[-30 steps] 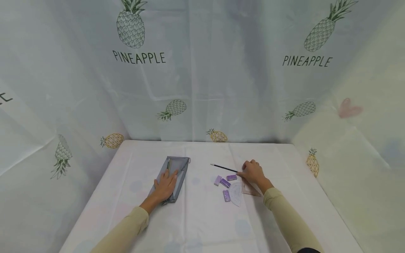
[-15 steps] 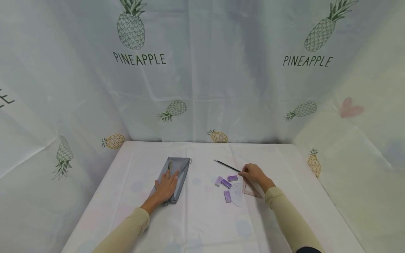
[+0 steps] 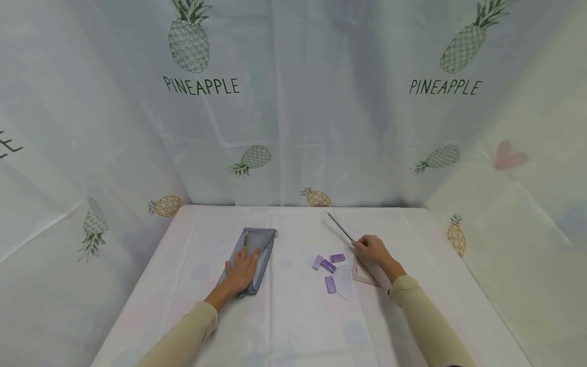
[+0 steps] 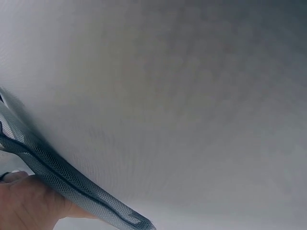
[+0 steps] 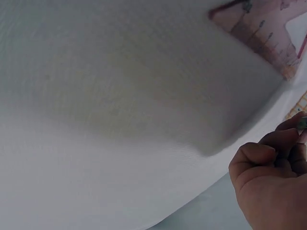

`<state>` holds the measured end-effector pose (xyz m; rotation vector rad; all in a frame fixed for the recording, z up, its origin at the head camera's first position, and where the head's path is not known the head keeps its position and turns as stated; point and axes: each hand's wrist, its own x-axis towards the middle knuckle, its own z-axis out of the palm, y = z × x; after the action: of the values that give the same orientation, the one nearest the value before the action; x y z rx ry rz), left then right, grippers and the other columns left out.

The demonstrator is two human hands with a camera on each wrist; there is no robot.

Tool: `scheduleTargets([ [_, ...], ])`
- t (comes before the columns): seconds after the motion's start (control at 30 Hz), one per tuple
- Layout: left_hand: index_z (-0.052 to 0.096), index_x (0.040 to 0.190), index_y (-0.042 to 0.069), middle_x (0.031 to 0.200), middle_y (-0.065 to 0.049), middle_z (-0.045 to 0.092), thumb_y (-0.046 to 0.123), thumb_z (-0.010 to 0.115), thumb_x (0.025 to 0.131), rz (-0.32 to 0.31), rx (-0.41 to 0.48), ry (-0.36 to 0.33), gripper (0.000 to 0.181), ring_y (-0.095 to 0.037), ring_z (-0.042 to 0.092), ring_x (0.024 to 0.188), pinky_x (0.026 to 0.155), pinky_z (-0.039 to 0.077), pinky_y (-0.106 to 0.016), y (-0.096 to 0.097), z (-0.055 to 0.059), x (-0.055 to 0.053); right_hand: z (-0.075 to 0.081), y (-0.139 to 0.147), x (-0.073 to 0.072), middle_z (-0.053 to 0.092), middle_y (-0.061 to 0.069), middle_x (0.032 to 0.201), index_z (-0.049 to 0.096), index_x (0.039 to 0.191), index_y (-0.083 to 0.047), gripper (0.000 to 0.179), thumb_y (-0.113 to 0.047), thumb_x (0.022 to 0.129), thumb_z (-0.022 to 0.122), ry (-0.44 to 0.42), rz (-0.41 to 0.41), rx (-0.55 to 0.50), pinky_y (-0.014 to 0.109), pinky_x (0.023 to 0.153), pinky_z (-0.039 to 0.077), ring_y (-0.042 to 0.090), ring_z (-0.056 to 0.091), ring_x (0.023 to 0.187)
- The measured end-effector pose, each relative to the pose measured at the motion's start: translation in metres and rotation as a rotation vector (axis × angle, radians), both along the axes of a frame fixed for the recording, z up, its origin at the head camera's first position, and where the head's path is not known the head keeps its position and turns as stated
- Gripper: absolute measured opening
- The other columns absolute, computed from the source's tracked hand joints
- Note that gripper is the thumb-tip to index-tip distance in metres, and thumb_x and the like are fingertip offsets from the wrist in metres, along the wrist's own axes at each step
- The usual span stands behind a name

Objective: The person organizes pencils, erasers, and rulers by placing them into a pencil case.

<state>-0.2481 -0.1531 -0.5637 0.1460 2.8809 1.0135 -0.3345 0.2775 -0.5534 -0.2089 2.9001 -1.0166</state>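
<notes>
My right hand point(image 3: 372, 250) pinches the near end of a dark pencil point(image 3: 340, 226), whose far end points up and left. In the right wrist view the curled fingers point(image 5: 268, 153) hold the pencil's end at the right edge. My left hand point(image 3: 242, 271) lies with spread fingers on a grey mesh pencil case point(image 3: 262, 239). Under the mesh, a short pencil-like stick point(image 3: 246, 238) shows beyond the fingertips. The left wrist view catches the case's zipped edge point(image 4: 72, 182) beside part of the hand. Below the right hand lies a pinkish set square point(image 3: 362, 274).
Several purple erasers point(image 3: 328, 265) lie left of the right hand. A clear protractor point(image 3: 343, 281) sits between them and the set square. The white tablecloth point(image 3: 293, 326) reaches back to a pineapple-print curtain point(image 3: 321, 127).
My right hand has raised the pencil slightly and turned it, so its far end now points more away from me. The left hand has stayed on the pencil case.
</notes>
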Motion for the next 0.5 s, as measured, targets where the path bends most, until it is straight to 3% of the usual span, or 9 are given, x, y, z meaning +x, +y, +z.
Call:
scheduleTargets([
  [0.13,0.037,0.153,0.010,0.160,-0.033,0.012,0.038,0.021,0.109,-0.004,0.006,-0.004,0.054,-0.057,0.007,0.147,0.108,-0.003,-0.080,-0.002,0.002,0.000,0.009,-0.006,0.005,0.056,0.003,0.075,0.064,0.089,0.000,0.034,-0.032,0.098,0.063,-0.019,-0.021,-0.127,0.027,0.056,0.040,0.015,0.047,0.068],
  [0.3,0.037,0.153,0.010,0.160,-0.033,0.014,0.037,0.022,0.109,-0.006,0.023,0.002,0.054,-0.057,0.008,0.146,0.107,-0.002,-0.081,-0.004,0.003,0.001,0.021,-0.022,0.011,0.062,0.014,0.083,0.066,0.096,0.008,0.042,-0.034,0.099,0.061,-0.041,-0.044,-0.294,0.026,0.056,0.039,0.014,0.046,0.069],
  [0.5,0.034,0.154,0.009,0.159,-0.033,0.017,0.039,0.018,0.109,0.003,0.055,0.003,0.056,-0.057,0.010,0.146,0.107,-0.001,-0.081,-0.007,0.001,-0.002,0.031,-0.054,0.019,0.067,0.023,0.096,0.066,0.102,0.011,0.047,-0.035,0.100,0.059,-0.109,-0.146,-0.423,0.030,0.063,0.045,0.015,0.051,0.073],
])
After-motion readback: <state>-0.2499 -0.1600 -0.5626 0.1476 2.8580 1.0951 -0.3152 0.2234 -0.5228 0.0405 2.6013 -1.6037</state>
